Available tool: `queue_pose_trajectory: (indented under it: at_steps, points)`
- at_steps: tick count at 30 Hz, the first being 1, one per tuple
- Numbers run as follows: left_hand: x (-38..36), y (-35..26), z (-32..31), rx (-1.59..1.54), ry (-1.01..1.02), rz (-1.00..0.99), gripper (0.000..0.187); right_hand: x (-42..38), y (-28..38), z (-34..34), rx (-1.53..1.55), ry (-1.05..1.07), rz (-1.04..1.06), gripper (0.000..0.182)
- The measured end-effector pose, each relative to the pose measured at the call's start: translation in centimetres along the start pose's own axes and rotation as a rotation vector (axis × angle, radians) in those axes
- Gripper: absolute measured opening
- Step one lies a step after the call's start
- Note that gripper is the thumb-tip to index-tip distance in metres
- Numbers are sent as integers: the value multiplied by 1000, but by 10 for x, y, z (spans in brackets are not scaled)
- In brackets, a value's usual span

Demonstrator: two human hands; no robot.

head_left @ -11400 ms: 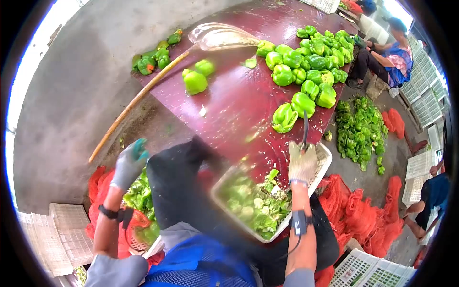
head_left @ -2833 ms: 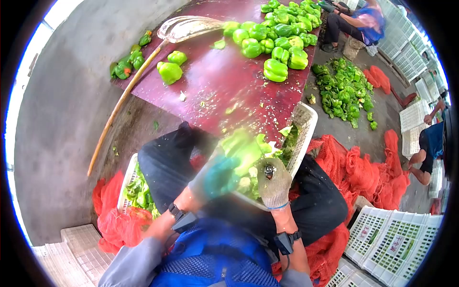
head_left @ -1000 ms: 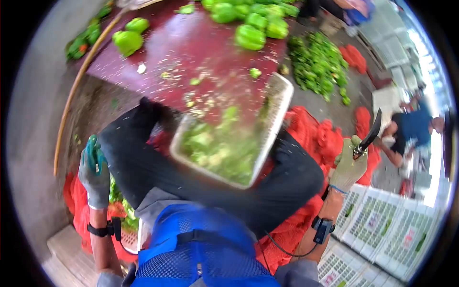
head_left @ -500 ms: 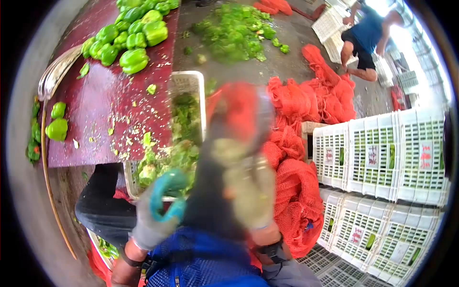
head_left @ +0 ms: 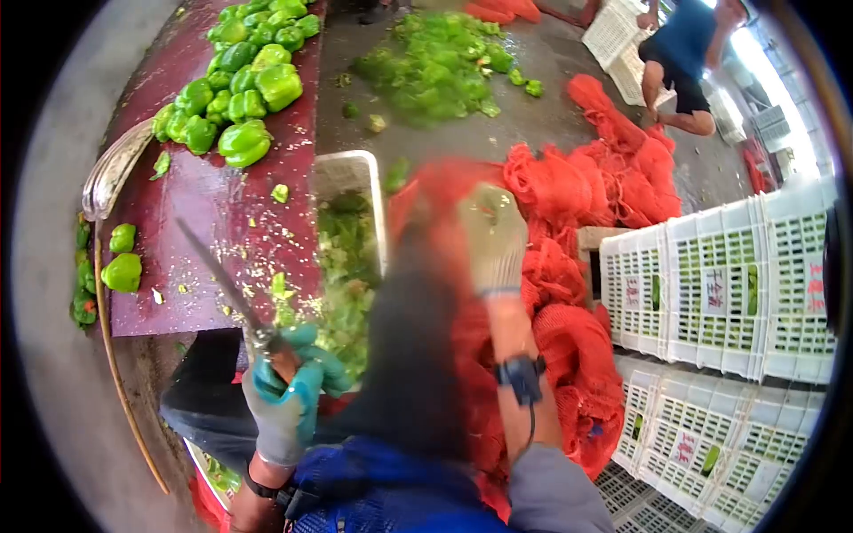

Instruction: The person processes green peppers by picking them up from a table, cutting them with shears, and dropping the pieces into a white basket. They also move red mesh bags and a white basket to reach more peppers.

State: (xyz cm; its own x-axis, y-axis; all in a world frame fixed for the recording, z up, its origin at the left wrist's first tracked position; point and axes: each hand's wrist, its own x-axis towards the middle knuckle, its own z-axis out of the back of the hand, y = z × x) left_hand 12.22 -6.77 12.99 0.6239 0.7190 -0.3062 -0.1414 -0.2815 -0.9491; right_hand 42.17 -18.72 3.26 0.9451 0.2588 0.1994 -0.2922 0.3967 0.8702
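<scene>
A knife (head_left: pixel 218 271) with a wooden handle is gripped in my left hand (head_left: pixel 289 391), which wears a grey and teal glove. Its blade points up and left across the purple-red tabletop (head_left: pixel 178 293). In a pale glove, my right hand (head_left: pixel 494 235) is closed at the red mesh (head_left: pixel 449 191) over my dark-trousered leg. That mesh is blurred and my right fingertips are mostly hidden. Between my leg and the table stands a white crate (head_left: pixel 378 204) with green pepper scraps (head_left: pixel 342 302) inside.
Green bell peppers (head_left: pixel 244 142) are piled at the table's far end. More red mesh (head_left: pixel 569 382) lies bunched on my right, beside stacked white crates (head_left: pixel 684 275). Green scraps (head_left: pixel 435 67) cover the floor ahead. A person (head_left: pixel 684 53) is at the far right.
The knife now shows in my left hand, where no blade was visible before. My right hand has moved up and forward to the red mesh. The view has shifted slightly.
</scene>
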Motion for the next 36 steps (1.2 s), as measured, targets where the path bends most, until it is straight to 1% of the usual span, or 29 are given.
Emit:
queue_pose_trajectory:
  at_steps: [1, 2, 4, 5, 6, 7, 8, 9, 10, 13, 15, 16, 17, 18, 19, 20, 21, 22, 23, 25, 26, 27, 28, 30, 31, 32, 34, 35, 36]
  points:
    - [4, 8, 15, -27, -119, -80, 40, 10, -69, -19, -34, 24, -130, 39]
    - [6, 9, 24, -70, -121, -101, 35, 14, -130, -35, -88, 46, -266, 48]
    - [9, 19, 38, -88, -179, -132, 41, -6, -142, -39, -466, 259, -150, 50]
    - [9, 24, 46, -85, -183, -130, 41, -26, -184, -45, -493, 403, -173, 44]
    - [9, 30, 54, -71, -219, -126, 46, -53, -253, -56, -519, 546, -196, 38]
    - [7, 36, 61, -59, -255, -122, 51, -83, -323, -70, -992, 944, 115, 30]
    - [6, 43, 69, -57, -256, -119, 51, -113, -388, -83, -1312, 1224, 617, 24]
    - [4, 51, 76, -59, -266, -103, 50, -139, -361, -57, -1088, 1215, 288, 25]
    - [2, 57, 81, -62, -278, -86, 49, -155, -338, -40, -977, 1187, 129, 25]
    - [0, 70, 83, -45, -307, -71, 49, -190, -311, -10, -877, 1236, 48, 27]
    - [-3, 73, 85, -35, -316, -51, 46, -177, -270, 9, -834, 1294, 46, 29]
    - [-3, 75, 88, -40, -305, -18, 50, -182, -276, 13, -793, 1330, 33, 30]
    - [-2, 75, 89, -45, -294, 10, 54, -153, -242, 22, -768, 1322, 16, 31]
    - [-1, 74, 88, -47, -291, 5, 54, -145, -249, 24, -732, 1325, 0, 32]
    - [-1, 71, 86, -46, -296, -8, 54, -123, -235, 27, -728, 1184, -24, 33]
    - [-1, 70, 84, -43, -301, -17, 54, -100, -221, 28, -733, 983, -29, 34]
    - [0, 74, 88, -28, -312, -21, 55, -77, -210, 23, -738, 695, -126, 40]
    - [0, 74, 87, -27, -312, -19, 55, -53, -194, 27, -674, 505, 52, 40]
    - [3, 72, 85, -9, -332, -19, 56, -24, -179, 27, -772, 431, 14, 38]
    - [5, 76, 86, 13, -367, -12, 57, 19, -212, 18, -587, 82, 142, 29]
    - [7, 78, 90, 17, -370, -9, 57, 50, -234, 12, -385, 87, -112, 31]
    - [8, 81, 93, 14, -371, -18, 58, 75, -253, 5, -179, 91, -364, 37]
    - [11, 83, 94, 10, -372, -29, 59, 87, -267, -4, -179, 96, -366, 37]
    - [16, 86, 93, 22, -395, -29, 60, 104, -296, -21, 116, 123, -618, 68]
    - [17, 88, 94, 24, -413, -34, 57, 111, -351, -37, 223, 176, -675, 99]
    - [19, 89, 95, 27, -432, -39, 54, 109, -370, -49, 224, 186, -675, 99]
    - [20, 90, 94, 16, -457, -26, 51, 94, -398, -70, -148, 153, -631, 111]
    - [20, 89, 94, 11, -462, -6, 49, 84, -458, -86, -231, 147, -518, 114]
    - [21, 90, 94, 8, -465, 14, 47, 76, -446, -88, -227, 160, -515, 114]
